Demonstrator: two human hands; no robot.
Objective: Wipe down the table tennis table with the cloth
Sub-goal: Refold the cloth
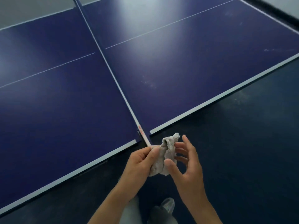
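The blue table tennis table (68, 101) fills most of the view, with white lines and a white edge band. Its net (113, 76) runs from the top left down to a post near my hands. A crumpled grey cloth (166, 156) hangs in the air just off the table's near edge, beside the net post. My left hand (142, 164) grips the cloth's left side between thumb and fingers. My right hand (186, 160) is spread behind and beside the cloth, thumb near its lower right part, fingers straight. Pale smudges (150, 83) mark the right half.
Dark blue floor (242, 143) lies to the right of the table and under my hands. My legs and one grey shoe (168, 205) show at the bottom. A black strip (278, 8) runs along the far right corner.
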